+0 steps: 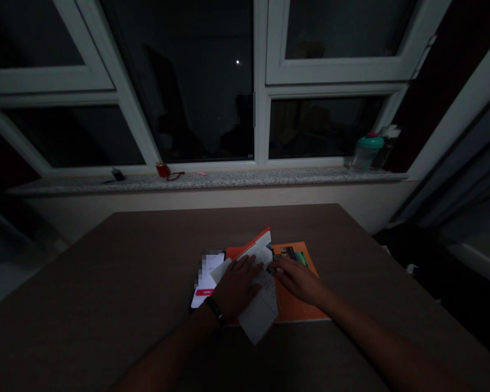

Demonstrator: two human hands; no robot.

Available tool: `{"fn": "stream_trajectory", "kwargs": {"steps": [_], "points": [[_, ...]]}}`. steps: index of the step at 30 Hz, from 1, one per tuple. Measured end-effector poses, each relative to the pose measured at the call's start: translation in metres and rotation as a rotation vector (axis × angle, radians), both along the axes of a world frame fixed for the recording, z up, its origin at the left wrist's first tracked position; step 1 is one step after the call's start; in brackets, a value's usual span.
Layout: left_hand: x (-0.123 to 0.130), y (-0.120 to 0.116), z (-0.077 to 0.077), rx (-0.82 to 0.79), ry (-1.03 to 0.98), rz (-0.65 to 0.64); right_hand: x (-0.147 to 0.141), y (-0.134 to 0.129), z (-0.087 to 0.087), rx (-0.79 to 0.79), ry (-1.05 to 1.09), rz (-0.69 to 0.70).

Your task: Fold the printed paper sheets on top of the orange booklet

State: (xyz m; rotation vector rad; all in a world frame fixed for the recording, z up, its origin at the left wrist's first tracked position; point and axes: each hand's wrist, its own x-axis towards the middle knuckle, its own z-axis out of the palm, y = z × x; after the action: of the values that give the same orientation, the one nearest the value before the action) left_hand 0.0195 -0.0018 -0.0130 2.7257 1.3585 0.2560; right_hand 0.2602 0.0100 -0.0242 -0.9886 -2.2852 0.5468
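A folded sheet of printed paper (259, 313), white on the upper face with orange-red showing along its far edge, lies at an angle over an orange book (298, 294). My left hand (237, 286) rests flat on the sheet with its fingers stretched out, and a dark band circles that wrist. At the sheet's right edge, the fingers of my right hand (296, 279) are bent together against a fold; the fingertips are partly hidden. Beside my left hand, a phone (204, 280) with a lit screen lies partly under the paper.
The brown table (147, 261) reaches toward a stone windowsill (228, 178). On the sill stand a green-lidded bottle (367, 151), a small red object (162, 170) and a small dark bottle (117, 174). Dark windows are behind. The room is dim.
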Motion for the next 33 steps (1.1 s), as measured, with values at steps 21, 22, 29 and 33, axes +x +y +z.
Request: {"fn": "stream_trajectory", "kwargs": {"steps": [21,22,29,33], "points": [[0.004,-0.0034,0.0012,-0.036,0.012,0.019,-0.0054,0.0003,0.0001,-0.106,0.143,-0.125],[0.0039,-0.0033,0.0014,-0.038,0.012,0.02,-0.0055,0.0002,-0.0002,-0.123,0.14,-0.137],[0.0024,-0.0019,-0.0017,-0.023,-0.004,0.008,-0.0089,0.0013,-0.0019,-0.148,0.087,-0.105],[0.002,-0.0015,-0.0047,-0.011,-0.007,0.005,-0.0108,0.0001,0.0001,-0.146,0.084,-0.169]]}}
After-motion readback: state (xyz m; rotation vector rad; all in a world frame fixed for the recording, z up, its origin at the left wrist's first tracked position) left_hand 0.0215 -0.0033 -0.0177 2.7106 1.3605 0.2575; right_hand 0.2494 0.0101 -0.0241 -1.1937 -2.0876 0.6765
